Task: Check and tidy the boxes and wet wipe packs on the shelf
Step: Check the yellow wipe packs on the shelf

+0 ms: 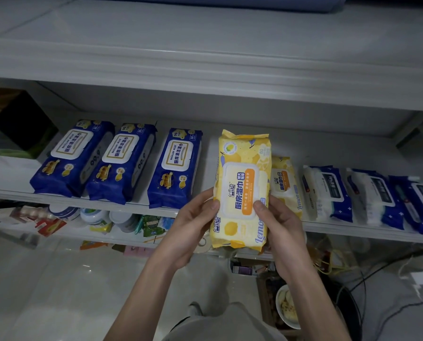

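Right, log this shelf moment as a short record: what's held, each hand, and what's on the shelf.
held: yellow lemon wipe pack, label facing the camera, in front of the shelf
left hand: grips the pack's left edge, thumb on the front
right hand: grips its right edge, thumb on the front
shelf left: three dark blue packs, side by side
shelf middle: second yellow pack, just right of the held one
shelf right: three blue-and-white packs
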A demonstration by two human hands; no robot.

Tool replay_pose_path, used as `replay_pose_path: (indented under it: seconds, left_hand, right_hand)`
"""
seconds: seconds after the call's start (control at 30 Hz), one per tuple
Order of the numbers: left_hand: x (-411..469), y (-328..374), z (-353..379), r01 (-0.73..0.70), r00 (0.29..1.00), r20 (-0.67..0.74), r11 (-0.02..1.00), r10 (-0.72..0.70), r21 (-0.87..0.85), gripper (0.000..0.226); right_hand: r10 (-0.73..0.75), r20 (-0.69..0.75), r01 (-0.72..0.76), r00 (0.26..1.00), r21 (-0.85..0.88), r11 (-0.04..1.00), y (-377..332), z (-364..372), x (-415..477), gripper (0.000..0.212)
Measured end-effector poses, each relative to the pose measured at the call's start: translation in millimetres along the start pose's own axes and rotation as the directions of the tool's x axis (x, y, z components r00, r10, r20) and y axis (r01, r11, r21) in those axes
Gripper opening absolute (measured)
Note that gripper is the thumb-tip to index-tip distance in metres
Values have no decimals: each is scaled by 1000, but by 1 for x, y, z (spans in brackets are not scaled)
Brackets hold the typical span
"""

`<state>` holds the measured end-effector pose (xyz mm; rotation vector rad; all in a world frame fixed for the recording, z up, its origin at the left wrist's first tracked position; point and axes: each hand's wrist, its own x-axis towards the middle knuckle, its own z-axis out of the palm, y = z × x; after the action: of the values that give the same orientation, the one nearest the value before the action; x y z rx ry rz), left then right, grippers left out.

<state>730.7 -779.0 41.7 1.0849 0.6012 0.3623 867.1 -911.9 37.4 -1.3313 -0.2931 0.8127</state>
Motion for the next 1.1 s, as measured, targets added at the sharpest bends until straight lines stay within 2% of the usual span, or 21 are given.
replay_pose_path:
  seconds: [0.23, 0.37, 0.4, 0.47, 0.63, 0.73, 0.83, 1.1]
  left_hand:
    - [1, 0, -2, 15, 999, 45, 996, -11, -83, 50]
    - [3, 5, 9, -59, 993, -101, 998, 62, 31, 43]
    - [3, 5, 12, -80, 987, -130, 994, 89, 74, 42]
    - [2, 5, 18, -106, 983, -134, 987, 121, 120, 41]
    - [0, 1, 19, -123, 977, -163, 987, 139, 101, 38]
    - [-1, -2, 21, -111, 983, -138, 992, 119, 68, 49]
    - [-2, -1, 22, -89, 991, -92, 995, 92, 35, 55]
    - [-2, 6, 23, -93, 995, -31, 994, 95, 55, 54]
  right_hand:
    - [-9, 52, 9, 999, -4, 1000, -1, 3, -1, 49]
    - [-165, -27, 152, 986, -265, 952, 3, 11, 2, 70]
    - [-186, -2, 177, 983, -290, 941, 5, 13, 2, 72]
    - [-157, 69, 170, 985, -254, 952, 8, 17, 2, 70]
    - [-76, 80, 81, 994, -69, 994, 12, 12, 11, 64]
    - [-47, 90, 48, 995, -7, 999, 16, 9, 10, 63]
    - [-58, 95, 57, 994, 7, 998, 16, 9, 7, 58]
    - [-86, 83, 87, 993, -1, 996, 13, 6, 6, 55]
